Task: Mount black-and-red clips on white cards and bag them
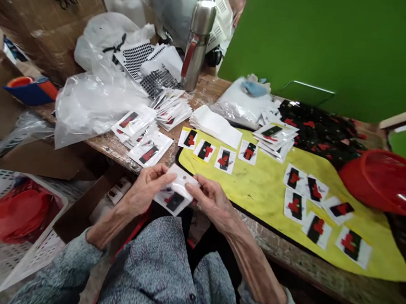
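Between my two hands is a small clear plastic packet (175, 190) with a white top strip and a dark piece inside. My left hand (145, 187) pinches its upper left side. On its upper right side, my right hand (214, 200) is closed with the thumb on top. The packet hangs over my lap, just in front of the table edge. Beyond it on the yellow mat (257, 187) lie several packets with black and red pieces, such as this near packet (225, 160). A pile of similar packets (150, 149) lies left of the mat.
A steel thermos (198, 45) stands at the back. Plastic bags (96, 97) crowd the left. A red bowl (390, 184) and loose black and red pieces (317, 135) are at right. A white crate (39, 246) sits low left. Another person's hand (239, 6) shows behind.
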The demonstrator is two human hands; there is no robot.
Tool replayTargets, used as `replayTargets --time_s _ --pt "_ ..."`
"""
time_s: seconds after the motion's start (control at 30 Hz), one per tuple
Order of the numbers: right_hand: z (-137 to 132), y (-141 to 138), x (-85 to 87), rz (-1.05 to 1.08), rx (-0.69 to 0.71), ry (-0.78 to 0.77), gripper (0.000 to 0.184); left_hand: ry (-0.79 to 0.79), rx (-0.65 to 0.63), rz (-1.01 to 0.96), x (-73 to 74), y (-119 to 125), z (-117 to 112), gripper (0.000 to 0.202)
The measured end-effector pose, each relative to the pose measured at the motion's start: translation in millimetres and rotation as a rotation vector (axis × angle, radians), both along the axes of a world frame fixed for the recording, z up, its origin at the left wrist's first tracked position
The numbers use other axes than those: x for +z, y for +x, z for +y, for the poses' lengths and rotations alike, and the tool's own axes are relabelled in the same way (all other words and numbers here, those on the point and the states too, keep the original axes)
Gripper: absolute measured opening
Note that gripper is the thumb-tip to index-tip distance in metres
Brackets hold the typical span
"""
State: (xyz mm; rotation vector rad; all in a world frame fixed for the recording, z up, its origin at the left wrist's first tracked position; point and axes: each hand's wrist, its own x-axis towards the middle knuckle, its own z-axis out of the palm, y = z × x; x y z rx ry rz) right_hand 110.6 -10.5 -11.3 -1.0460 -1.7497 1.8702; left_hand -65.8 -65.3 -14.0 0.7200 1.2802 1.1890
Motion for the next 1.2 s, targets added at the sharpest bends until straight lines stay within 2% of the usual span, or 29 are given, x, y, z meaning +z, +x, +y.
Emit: replayTargets --time_s 0.07,0.13,0.17,0.2,0.27,0.33,0.43,0.47,0.53,0.63,0.83,0.97,1.07,1.13,1.2 --pt "17 -31 -1.6 0.049 0.010 0.028 0.027 0.068 0.087 0.298 8.8 -21 9 0.032" --pt "34 -65 -3.7 0.079 -0.041 0.086 0.022 0.246 0.320 0.810 14.2 -38 16 0.031" --pt "43 -80 -4.9 0.022 -0.048 0.151 0.021 0.310 0.362 1.031 13.8 -44 18 0.028" --pt "51 -92 -5.9 -0.066 -0.080 0.274 0.022 0.349 0.308 1.198 10.9 -48 20 0.024" --pt "69 -102 -7.5 -0.196 -0.123 0.484 0.021 0.364 0.102 1.429 -1.3 -50 23 0.024" --pt "90 -94 -8.2 -0.392 -0.193 0.663 0.023 0.332 -0.038 1.548 -17.0 -48 25 0.027" --pt "125 -61 -10.6 -0.813 -0.331 0.839 0.034 0.283 -0.081 1.616 -33.3 -46 30 0.030" --pt "137 -49 -12.3 -0.922 -0.342 0.869 0.037 0.273 -0.077 1.626 -35.5 -46 31 0.029" --pt "155 -29 -17.2 -1.036 -0.260 0.933 0.035 0.262 -0.068 1.638 -36.2 -46 33 0.028" --pt "167 -14 -24.6 -1.056 -0.167 0.984 0.029 0.265 -0.067 1.641 -34.2 -47 33 0.028" --pt "156 -11 -27.9 -1.046 -0.099 1.089 0.030 0.277 -0.072 1.640 -38.3 -51 33 0.029" --pt "155 -6 -26.7 -1.043 -0.074 1.101 0.029 0.276 -0.082 1.663 -43.1 -54 35 0.028" --pt "154 -6 -27.5 -1.045 -0.088 1.107 0.032 0.275 -0.089 1.666 -40.9 -53 35 0.026" --pt "153 -7 -28.6 -1.053 -0.114 1.113 0.037 0.283 -0.012 1.657 -34.5 -48 32 0.028" --pt "155 -9 -28.7 -1.060 -0.148 1.121 0.039 0.318 0.145 1.582 -24.6 -40 29 0.030"
